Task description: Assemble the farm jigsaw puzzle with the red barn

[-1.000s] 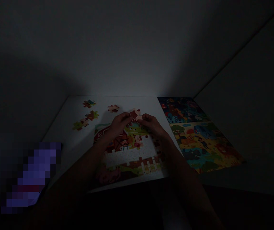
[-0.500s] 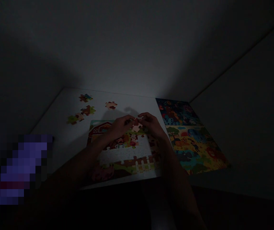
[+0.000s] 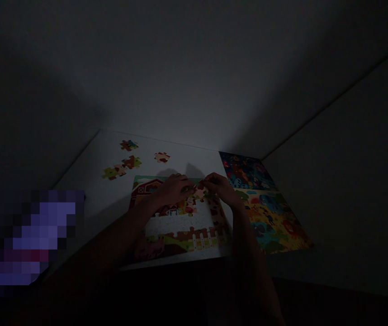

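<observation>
In dim light, a partly assembled farm jigsaw puzzle [image 3: 180, 237] lies on the white tabletop, with a bare strip across its middle. My left hand [image 3: 175, 189] rests over its upper part, fingers bent loosely and apart, tips near a pink-and-white cow section. Just to the right, my right hand [image 3: 219, 184] has thumb and forefinger pinched on a small reddish puzzle piece [image 3: 201, 184], mostly covered by the fingers. The red barn [image 3: 148, 188] shows at the puzzle's upper left, beside my left hand.
Several loose puzzle pieces [image 3: 132, 162] lie at the back left, and a brown-and-cream piece [image 3: 162, 157] sits nearer the middle. On the right are a dark picture sheet [image 3: 246, 170] and a yellow animal picture [image 3: 275, 222]. A pixelated purple patch [image 3: 44, 231] covers the left.
My left hand has come down flatter, its fingers parting from the pinch. My right hand has shifted slightly right and down, still pinching. The whole view has tilted a little.
</observation>
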The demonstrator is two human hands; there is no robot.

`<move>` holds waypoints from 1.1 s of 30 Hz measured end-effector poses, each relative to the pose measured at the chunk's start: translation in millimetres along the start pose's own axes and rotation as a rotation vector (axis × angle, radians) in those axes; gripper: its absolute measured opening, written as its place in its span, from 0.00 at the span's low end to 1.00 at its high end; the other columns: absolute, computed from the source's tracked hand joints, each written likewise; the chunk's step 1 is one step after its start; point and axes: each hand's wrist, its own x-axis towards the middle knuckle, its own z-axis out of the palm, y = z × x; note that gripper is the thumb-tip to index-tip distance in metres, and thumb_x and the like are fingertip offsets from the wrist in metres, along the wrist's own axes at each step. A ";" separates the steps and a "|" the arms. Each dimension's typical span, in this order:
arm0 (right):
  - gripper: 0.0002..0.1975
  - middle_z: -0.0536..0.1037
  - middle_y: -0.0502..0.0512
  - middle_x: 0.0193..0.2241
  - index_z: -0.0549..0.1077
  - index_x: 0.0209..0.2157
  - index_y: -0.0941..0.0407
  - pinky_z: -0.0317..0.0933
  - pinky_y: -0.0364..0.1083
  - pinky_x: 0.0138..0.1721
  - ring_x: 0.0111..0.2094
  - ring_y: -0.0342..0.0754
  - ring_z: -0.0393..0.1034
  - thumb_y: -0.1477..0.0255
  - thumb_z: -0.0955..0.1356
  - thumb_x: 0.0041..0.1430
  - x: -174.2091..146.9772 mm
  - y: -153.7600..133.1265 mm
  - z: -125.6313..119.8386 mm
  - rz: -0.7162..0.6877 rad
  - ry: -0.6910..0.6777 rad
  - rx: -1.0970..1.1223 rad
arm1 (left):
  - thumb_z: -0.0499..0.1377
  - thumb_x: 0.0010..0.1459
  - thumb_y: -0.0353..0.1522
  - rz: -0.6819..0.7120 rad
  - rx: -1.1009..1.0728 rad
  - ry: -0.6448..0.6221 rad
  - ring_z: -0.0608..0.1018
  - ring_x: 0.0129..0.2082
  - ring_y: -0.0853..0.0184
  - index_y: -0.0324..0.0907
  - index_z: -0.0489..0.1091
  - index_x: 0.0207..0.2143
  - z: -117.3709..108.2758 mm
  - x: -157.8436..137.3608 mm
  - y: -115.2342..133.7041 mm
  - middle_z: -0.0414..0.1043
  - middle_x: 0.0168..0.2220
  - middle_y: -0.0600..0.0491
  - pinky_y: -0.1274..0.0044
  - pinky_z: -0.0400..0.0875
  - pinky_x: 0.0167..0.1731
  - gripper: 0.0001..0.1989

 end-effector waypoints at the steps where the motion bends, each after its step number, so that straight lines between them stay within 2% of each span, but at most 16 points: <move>1: 0.12 0.76 0.49 0.25 0.70 0.28 0.55 0.59 0.42 0.27 0.26 0.43 0.65 0.61 0.72 0.48 -5.1 -1.8 -1.0 0.005 0.008 -0.018 | 0.55 0.64 0.39 0.008 0.003 -0.001 0.73 0.43 0.62 0.44 0.75 0.44 -0.3 -0.3 -0.3 0.73 0.41 0.49 0.70 0.65 0.47 0.13; 6: 0.13 0.77 0.51 0.27 0.70 0.29 0.54 0.60 0.44 0.27 0.26 0.45 0.67 0.59 0.71 0.51 -38.0 2.9 0.9 0.014 0.119 -0.076 | 0.56 0.62 0.36 0.034 -0.010 -0.002 0.73 0.45 0.62 0.43 0.75 0.45 4.8 -1.8 -6.2 0.73 0.42 0.48 0.69 0.63 0.50 0.12; 9: 0.13 0.79 0.54 0.32 0.69 0.31 0.52 0.63 0.46 0.29 0.30 0.48 0.71 0.58 0.70 0.52 -54.6 16.5 8.4 0.026 0.224 -0.041 | 0.57 0.61 0.35 0.030 0.014 0.012 0.72 0.46 0.61 0.44 0.76 0.44 11.1 -2.9 -10.2 0.72 0.43 0.48 0.68 0.62 0.51 0.12; 12: 0.14 0.79 0.55 0.35 0.68 0.34 0.52 0.64 0.46 0.27 0.30 0.49 0.71 0.57 0.70 0.54 -64.7 30.0 17.4 0.062 0.305 0.017 | 0.58 0.60 0.35 0.039 0.017 0.027 0.71 0.46 0.60 0.43 0.76 0.45 14.4 -4.0 -11.5 0.70 0.43 0.48 0.68 0.62 0.50 0.12; 15: 0.13 0.79 0.55 0.34 0.69 0.35 0.52 0.64 0.46 0.28 0.32 0.50 0.71 0.58 0.70 0.54 -69.2 35.9 24.1 0.041 0.371 0.022 | 0.59 0.59 0.36 0.051 0.040 0.031 0.70 0.47 0.59 0.42 0.75 0.44 13.7 -4.8 -10.3 0.70 0.43 0.48 0.68 0.61 0.50 0.12; 19: 0.12 0.80 0.56 0.35 0.71 0.36 0.53 0.65 0.48 0.32 0.34 0.51 0.73 0.60 0.69 0.56 -71.2 34.3 27.5 0.020 0.357 -0.044 | 0.58 0.60 0.38 0.051 0.092 0.024 0.69 0.48 0.57 0.42 0.75 0.43 11.5 -5.3 -7.0 0.69 0.44 0.47 0.67 0.60 0.51 0.13; 22: 0.11 0.80 0.56 0.35 0.71 0.37 0.53 0.65 0.50 0.38 0.37 0.51 0.74 0.61 0.69 0.57 -72.2 32.7 27.9 -0.008 0.329 -0.083 | 0.59 0.60 0.41 0.048 0.127 0.003 0.67 0.51 0.55 0.41 0.74 0.47 11.8 -5.7 -5.0 0.68 0.47 0.45 0.66 0.59 0.53 0.17; 26: 0.11 0.80 0.54 0.34 0.71 0.40 0.52 0.65 0.49 0.38 0.36 0.51 0.74 0.62 0.68 0.57 -73.8 31.4 28.6 -0.011 0.322 -0.126 | 0.59 0.60 0.43 0.054 0.167 -0.011 0.66 0.53 0.54 0.39 0.71 0.51 14.0 -6.1 -4.3 0.66 0.51 0.43 0.65 0.57 0.55 0.22; 33: 0.12 0.80 0.55 0.37 0.73 0.41 0.53 0.65 0.49 0.41 0.38 0.51 0.73 0.63 0.66 0.58 -72.7 34.7 30.2 -0.005 0.305 -0.241 | 0.58 0.60 0.45 0.042 0.199 -0.026 0.65 0.54 0.54 0.40 0.71 0.51 14.4 -6.5 -1.0 0.66 0.51 0.43 0.65 0.57 0.55 0.22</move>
